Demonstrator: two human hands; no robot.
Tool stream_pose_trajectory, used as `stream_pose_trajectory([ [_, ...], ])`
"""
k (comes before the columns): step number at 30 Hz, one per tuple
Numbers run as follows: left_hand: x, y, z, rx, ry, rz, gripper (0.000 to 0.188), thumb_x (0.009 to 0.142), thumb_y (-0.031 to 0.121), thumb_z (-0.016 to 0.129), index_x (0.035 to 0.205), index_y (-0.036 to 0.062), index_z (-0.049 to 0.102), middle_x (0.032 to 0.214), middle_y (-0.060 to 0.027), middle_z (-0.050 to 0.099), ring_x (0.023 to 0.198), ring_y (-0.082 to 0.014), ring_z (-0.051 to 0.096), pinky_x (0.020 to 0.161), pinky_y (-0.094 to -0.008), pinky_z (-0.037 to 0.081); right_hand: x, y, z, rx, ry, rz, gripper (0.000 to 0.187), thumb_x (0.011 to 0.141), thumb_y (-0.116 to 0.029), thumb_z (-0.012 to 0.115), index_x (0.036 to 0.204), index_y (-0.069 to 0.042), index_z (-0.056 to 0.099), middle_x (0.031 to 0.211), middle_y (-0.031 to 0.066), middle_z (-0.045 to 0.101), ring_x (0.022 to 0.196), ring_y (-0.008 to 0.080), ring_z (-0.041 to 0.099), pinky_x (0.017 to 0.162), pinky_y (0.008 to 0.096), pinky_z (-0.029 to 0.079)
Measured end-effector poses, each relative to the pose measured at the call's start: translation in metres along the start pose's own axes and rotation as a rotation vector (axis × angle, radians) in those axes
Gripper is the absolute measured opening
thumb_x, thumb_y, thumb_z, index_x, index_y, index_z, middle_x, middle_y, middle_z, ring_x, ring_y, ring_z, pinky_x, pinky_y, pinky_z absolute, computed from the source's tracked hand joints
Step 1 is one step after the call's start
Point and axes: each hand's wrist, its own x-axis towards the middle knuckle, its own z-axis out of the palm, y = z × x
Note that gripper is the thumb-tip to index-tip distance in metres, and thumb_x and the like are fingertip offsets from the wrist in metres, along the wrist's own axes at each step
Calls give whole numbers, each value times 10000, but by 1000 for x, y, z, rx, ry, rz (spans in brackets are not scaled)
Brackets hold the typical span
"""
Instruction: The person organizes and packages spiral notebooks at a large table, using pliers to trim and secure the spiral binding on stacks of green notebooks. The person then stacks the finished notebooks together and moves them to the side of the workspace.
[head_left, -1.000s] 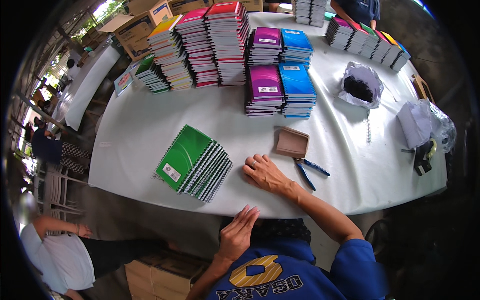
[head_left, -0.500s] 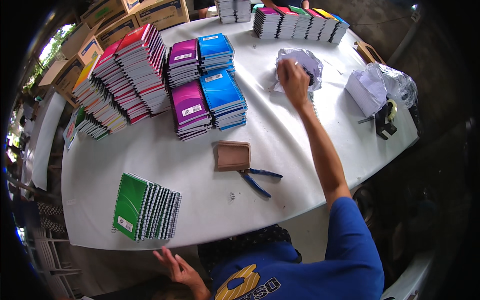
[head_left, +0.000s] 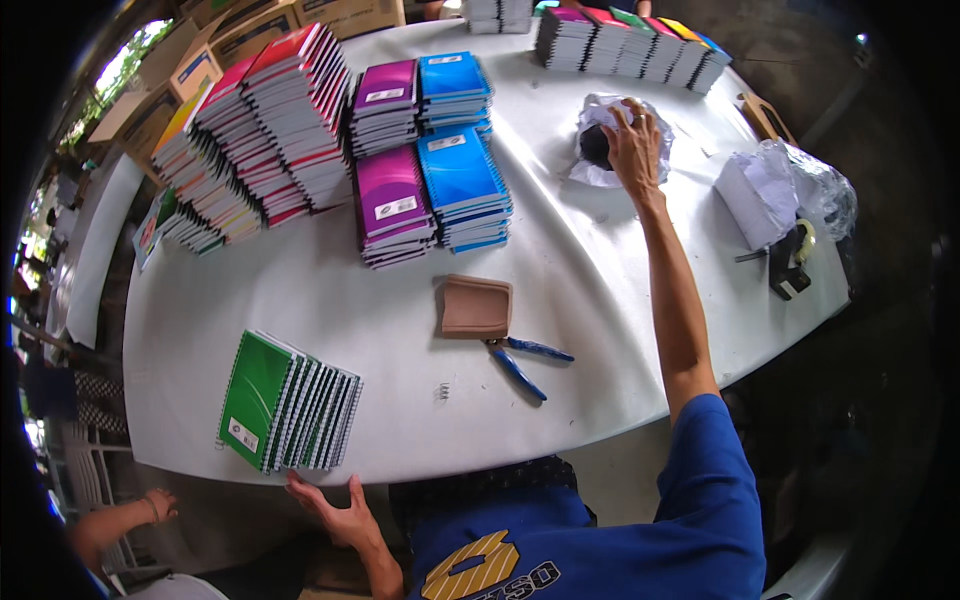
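My right hand point(head_left: 634, 150) reaches far across the table, over crumpled white paper point(head_left: 590, 178) with a dark clump point(head_left: 596, 146) in it. Its fingers are curved and apart beside the clump, with no held thing visible. At the table's front edge is my left hand point(head_left: 340, 512), open, thumb and fingers spread. Its fingertips are just below a leaning row of green spiral notebooks point(head_left: 262, 395); whether they touch is unclear. Between my arms lie blue-handled pliers point(head_left: 522, 372), their head hidden by a brown, shallow block-like piece point(head_left: 477, 307). A small wire coil piece point(head_left: 442, 391) lies nearby.
Tall stacks of red notebooks point(head_left: 300, 120) stand at the back left, beside purple notebooks point(head_left: 395, 205) and blue notebooks point(head_left: 463, 180). More coloured notebooks point(head_left: 630, 50) line the far edge. A tape dispenser point(head_left: 790, 265) sits right. Another person's hand point(head_left: 158, 505) is at lower left.
My left hand has risen to the table edge by the green notebooks. My right hand has gone from closed fingers to spread ones over the paper. Another person's arm has appeared at lower left.
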Motion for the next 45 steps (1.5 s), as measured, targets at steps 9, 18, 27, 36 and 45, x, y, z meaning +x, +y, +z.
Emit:
stream_pose_trajectory([
  [9, 7, 13, 2, -138, -70, -123, 947, 790, 59, 742, 1508, -37, 130, 1549, -253, 217, 1431, -339, 269, 1166, -438, 246, -110, -209, -145, 1009, -593, -676, 347, 789, -109, 667, 1135, -136, 657, 1342, 77, 532, 1273, 274, 478, 1037, 359, 421],
  [18, 2, 3, -9, -13, -46, -148, 1033, 664, 118, 830, 1502, 22, 234, 1531, -199, 301, 1437, -419, 182, 1158, -516, 168, -121, -163, -103, 789, -468, -169, 237, 819, 52, 505, 1033, 1, 592, 1060, 169, 602, 1024, 349, 567, 868, 409, 488],
  [27, 25, 22, -11, 146, -152, -189, 1067, 714, 394, 817, 1470, -61, 216, 1470, -283, 340, 1409, -466, 226, 1117, -619, 174, -133, -10, -6, 343, -567, -13, 248, 865, -13, 554, 1098, -10, 637, 1104, 172, 633, 1077, 355, 570, 945, 421, 441],
  [36, 32, 24, -12, 144, -159, -202, 1065, 746, 416, 792, 1491, -21, 170, 1455, -282, 361, 1386, -468, 282, 1123, -617, 167, -39, 40, 16, 603, -222, 89, 401, 900, 35, 528, 1288, -58, 567, 1249, 143, 603, 1176, 335, 541, 963, 411, 449],
  [45, 39, 33, -13, 90, -186, -210, 1028, 753, 359, 795, 1477, -13, 167, 1453, -281, 345, 1368, -428, 327, 1112, -606, 213, -78, -80, -93, 647, -584, 95, 154, 888, -1, 532, 963, -2, 666, 875, 98, 638, 779, 186, 591, 700, 291, 476],
])
